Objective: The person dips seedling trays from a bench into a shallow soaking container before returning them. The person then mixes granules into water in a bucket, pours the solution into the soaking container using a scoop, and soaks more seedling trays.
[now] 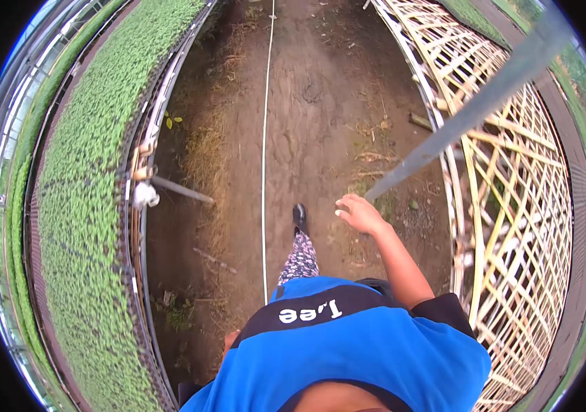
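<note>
A bare dirt path (310, 137) runs from near to far down the middle, with patches of dry grass (210, 165) along its left side. On the left, a long raised bed of small green seedlings (87, 151) stretches from near to far. On the right stands a long bench of crisscrossed pale wooden strips (513, 240). At the near end is the person's blue shirt (348, 350) with a black band and white lettering. A grey pole (471, 103) slants from the far right down towards the middle, its lower end just beside the right hand. A thin white line (265, 137) lies lengthwise along the path, left of the shoe. The right hand (360, 214) is held out over the path, open, fingers loosely bent, gripping nothing visible; whether it touches the pole is unclear. One patterned trouser leg (300, 257) shows below it to the left, ending in a dark shoe (299, 216). A white bundle (146, 195) sits at the seedling bed's inner edge. Only a sliver of the left hand or forearm (230, 339) shows beside the shirt, so its grip cannot be told.
</note>
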Available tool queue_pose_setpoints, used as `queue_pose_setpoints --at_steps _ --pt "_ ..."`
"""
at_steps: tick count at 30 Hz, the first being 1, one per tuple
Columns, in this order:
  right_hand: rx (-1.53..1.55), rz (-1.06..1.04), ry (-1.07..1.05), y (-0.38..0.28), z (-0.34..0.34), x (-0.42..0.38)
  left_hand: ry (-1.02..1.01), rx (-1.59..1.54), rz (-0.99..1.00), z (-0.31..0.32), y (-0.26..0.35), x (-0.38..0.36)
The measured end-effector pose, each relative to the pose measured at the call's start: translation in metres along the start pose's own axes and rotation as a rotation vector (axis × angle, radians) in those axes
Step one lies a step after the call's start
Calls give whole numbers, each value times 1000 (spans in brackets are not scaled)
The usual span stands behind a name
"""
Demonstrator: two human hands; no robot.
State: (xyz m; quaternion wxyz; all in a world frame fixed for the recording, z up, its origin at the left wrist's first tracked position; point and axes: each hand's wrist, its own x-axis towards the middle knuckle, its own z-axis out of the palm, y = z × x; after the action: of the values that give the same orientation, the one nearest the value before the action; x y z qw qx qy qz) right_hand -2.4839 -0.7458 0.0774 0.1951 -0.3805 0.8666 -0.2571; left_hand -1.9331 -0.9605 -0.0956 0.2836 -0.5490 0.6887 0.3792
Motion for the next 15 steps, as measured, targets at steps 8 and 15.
queue_pose_setpoints --at_steps 8,15 --pt "-20 224 32 67 -86 170 261 331 390 -134 268 225" --pt "111 411 204 109 -154 270 315 -201 699 -279 656 310"
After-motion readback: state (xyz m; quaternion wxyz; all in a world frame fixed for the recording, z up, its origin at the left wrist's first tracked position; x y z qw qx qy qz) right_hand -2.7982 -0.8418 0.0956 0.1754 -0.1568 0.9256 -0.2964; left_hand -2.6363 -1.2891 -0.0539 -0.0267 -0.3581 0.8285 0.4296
